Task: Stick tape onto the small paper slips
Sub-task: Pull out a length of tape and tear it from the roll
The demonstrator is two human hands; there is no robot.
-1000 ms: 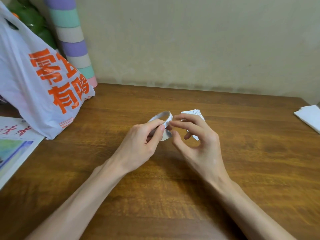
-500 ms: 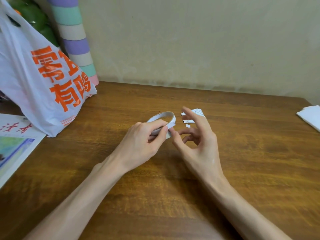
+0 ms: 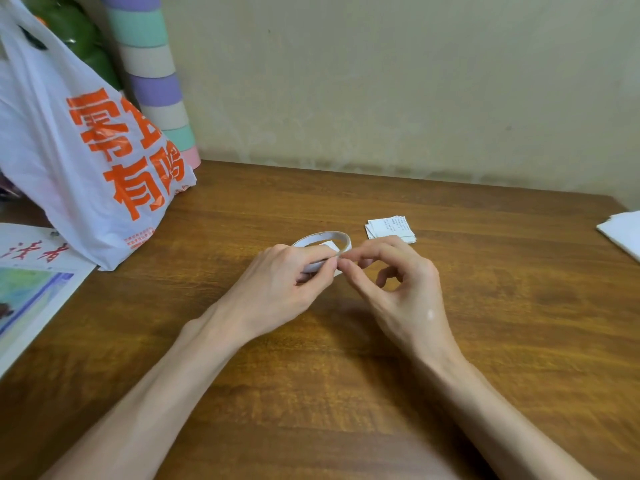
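Counter [image 3: 485, 341] w/ white bag [image 3: 86, 150] at its left. Left hand [image 3: 277, 289] grips tape roll [image 3: 332, 235]; right hand [image 3: 405, 292] pinches roll's near rim w/ thumb & forefinger (loose end prob. there). Slips [image 3: 390, 229] stacked just beyond. Best: steady roll, peel slowly, pull short length, keep strip off fingers.

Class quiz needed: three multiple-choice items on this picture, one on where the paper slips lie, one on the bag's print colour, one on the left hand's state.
1. The paper slips lie: A on the floor; B on the table beyond the right hand; C on a chair.
2. The plastic bag has print that is: A blue; B green; C orange.
3. The left hand: A grips the tape roll; B lies flat; C holds scissors.
B, slips rest on wood; C, orange characters; A, fingers curl round the ring.
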